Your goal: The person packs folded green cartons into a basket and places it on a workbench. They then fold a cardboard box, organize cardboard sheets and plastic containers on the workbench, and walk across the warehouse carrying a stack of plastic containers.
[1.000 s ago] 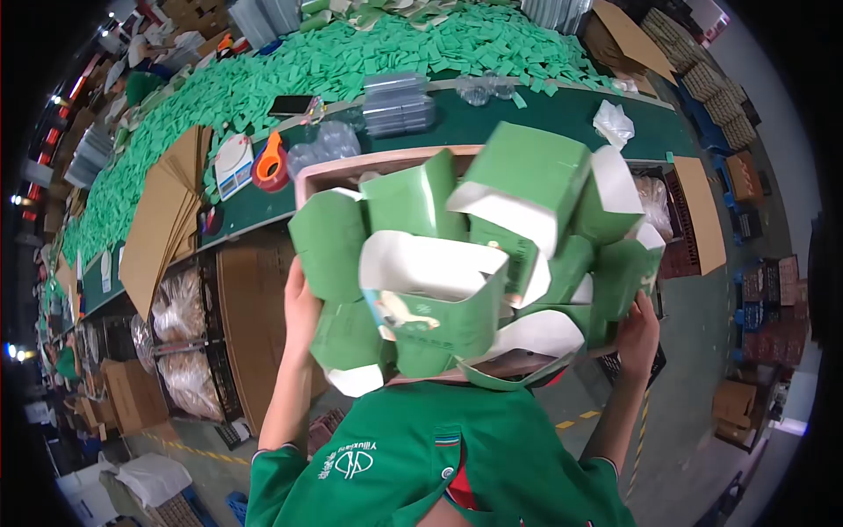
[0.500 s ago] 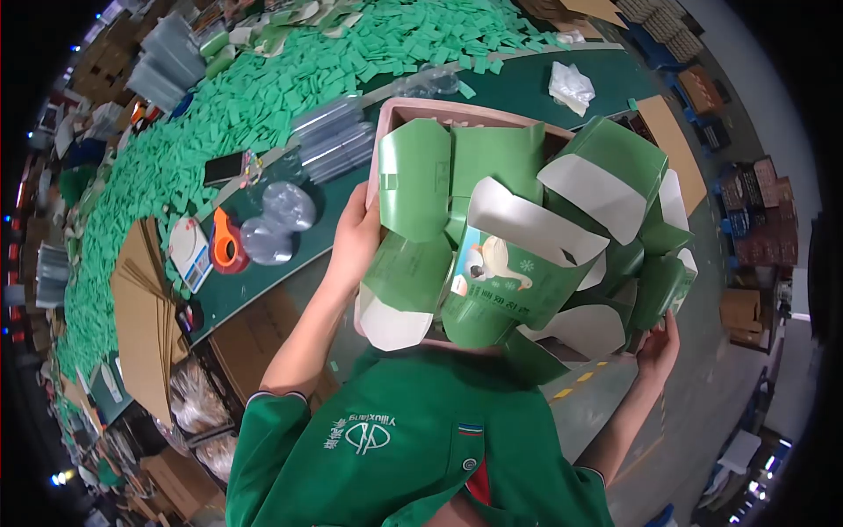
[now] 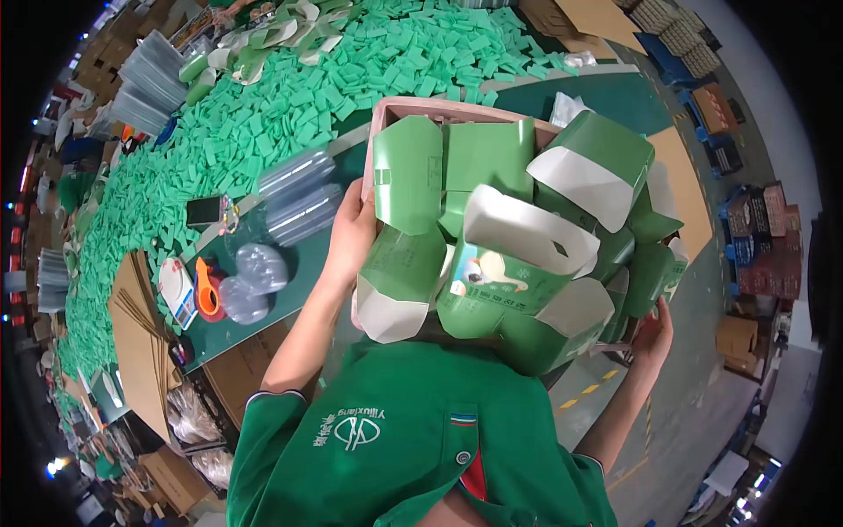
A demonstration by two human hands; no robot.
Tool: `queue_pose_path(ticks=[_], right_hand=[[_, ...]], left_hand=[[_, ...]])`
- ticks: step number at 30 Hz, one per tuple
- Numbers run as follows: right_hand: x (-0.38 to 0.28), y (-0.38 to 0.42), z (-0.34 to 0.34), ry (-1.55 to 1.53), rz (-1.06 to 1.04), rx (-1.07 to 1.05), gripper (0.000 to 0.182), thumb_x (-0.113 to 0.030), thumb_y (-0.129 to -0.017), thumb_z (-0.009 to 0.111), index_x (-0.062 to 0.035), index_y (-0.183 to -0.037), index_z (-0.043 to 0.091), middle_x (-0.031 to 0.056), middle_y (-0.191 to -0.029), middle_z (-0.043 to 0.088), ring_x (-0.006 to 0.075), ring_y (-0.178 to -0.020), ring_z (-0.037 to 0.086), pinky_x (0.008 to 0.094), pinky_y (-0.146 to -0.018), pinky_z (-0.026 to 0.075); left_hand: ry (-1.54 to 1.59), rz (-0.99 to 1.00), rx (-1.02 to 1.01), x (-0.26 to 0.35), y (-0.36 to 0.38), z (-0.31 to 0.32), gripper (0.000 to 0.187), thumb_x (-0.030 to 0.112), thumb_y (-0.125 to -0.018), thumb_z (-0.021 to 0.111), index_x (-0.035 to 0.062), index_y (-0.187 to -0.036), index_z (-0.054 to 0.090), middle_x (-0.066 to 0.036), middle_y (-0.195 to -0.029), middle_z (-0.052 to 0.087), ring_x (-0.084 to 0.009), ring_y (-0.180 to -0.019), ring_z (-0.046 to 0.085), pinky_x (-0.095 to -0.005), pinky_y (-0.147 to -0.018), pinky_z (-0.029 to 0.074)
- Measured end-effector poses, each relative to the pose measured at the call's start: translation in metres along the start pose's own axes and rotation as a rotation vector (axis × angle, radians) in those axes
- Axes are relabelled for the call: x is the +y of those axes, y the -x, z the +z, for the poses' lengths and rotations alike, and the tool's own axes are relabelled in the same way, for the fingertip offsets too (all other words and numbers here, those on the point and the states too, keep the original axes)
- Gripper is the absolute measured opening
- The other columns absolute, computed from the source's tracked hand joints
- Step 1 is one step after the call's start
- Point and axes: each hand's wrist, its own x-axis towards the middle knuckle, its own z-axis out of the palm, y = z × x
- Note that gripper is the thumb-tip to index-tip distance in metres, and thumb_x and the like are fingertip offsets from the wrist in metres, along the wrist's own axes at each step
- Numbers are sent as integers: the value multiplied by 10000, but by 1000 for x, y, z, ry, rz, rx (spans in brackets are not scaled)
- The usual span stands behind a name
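Note:
A pink plastic crate (image 3: 379,119), heaped with green paper boxes, is held in front of my body between both hands. My left hand (image 3: 354,235) grips its left side, with the fingers partly hidden behind the wall. At the lower right corner my right hand (image 3: 652,335) holds the crate, close under a green box (image 3: 655,279); its fingertips are partly covered. In the middle of the heap a printed green box (image 3: 500,279) with a white flap leans tilted. Another green box (image 3: 558,329) overhangs the near edge by my shirt.
Green pieces (image 3: 290,123) cover much of the dark green table (image 3: 303,255). Clear plastic sleeves (image 3: 303,198), a phone (image 3: 205,211), an orange tape dispenser (image 3: 209,290) and a white scale (image 3: 177,290) lie at left. Cardboard (image 3: 680,193) stands behind the crate's right side.
The table items have shifted left in view relative to the crate. The printed box has tipped, and the box at the near edge has turned over. Both hands keep their hold.

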Motion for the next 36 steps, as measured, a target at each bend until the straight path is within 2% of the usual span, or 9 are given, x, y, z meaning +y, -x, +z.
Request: queue_pose_path(ticks=[13,19,23,25,27,29,32,34,36], right_hand=[[-30,-157,37,84,121,42,263,-217,-864,497,-49,-1063,535,65,-939,611,175,-901,547,277,-802,428],[-15,-174,39,50,115,58,282,-230,-868,489,-54,-1085,527,67,-955,593,182,-958,514,300,-845,402],[-18,-171,38,35,145,22,292,-235,-872,481,-45,-1090,518,86,-991,568,194,-992,496,322,-883,378],[-17,-169,46,67,115,43,294,-237,-874,480,-44,-1092,516,91,-989,567,197,-993,494,325,-890,373],[-15,-175,34,86,96,57,300,-240,-871,488,-46,-1099,510,85,-981,567,200,-995,494,328,-884,380],[-16,-174,37,94,82,65,300,-242,-869,493,-48,-1098,510,81,-980,566,200,-996,494,328,-885,381],[-19,-169,46,93,133,109,295,-245,-868,498,-53,-1091,518,74,-987,566,200,-1003,492,332,-883,382],[-18,-170,44,90,139,93,299,-250,-868,501,-56,-1094,520,69,-988,566,199,-1001,495,331,-883,384],[-19,-171,45,95,138,77,304,-254,-868,503,-57,-1099,520,67,-990,566,198,-1000,498,330,-880,389]], left_hand=[[53,-76,86,14,-100,70,301,239,-933,388,24,-1132,458,-24,-851,534,-57,-633,431,-210,-558,368],[163,67,70,1,-128,70,330,255,-931,401,26,-1166,431,-30,-816,542,-65,-631,453,-206,-566,380],[130,-145,-39,12,-136,34,402,358,-933,356,20,-1083,515,-34,-784,565,-89,-628,503,-227,-596,420],[-53,38,49,0,-158,12,379,342,-923,386,22,-1000,574,-12,-771,569,-89,-691,529,-226,-651,430],[-218,128,219,-28,-196,-10,341,299,-860,508,19,-1049,555,-68,-913,581,-151,-792,553,-267,-722,445],[-632,183,400,-56,-233,-26,453,296,-754,623,15,-1097,529,-148,-1114,517,-241,-923,550,-316,-793,443],[-898,144,456,-107,-284,-38,585,342,-685,664,9,-1136,499,-203,-1258,396,-323,-1038,504,-366,-849,425],[-803,-40,458,-161,-321,-48,570,353,-668,670,1,-1092,522,-205,-1203,449,-313,-1040,514,-371,-844,429],[-682,-206,372,-171,-327,-50,536,346,-654,672,4,-1047,547,-201,-1147,497,-301,-1021,532,-377,-832,436]])
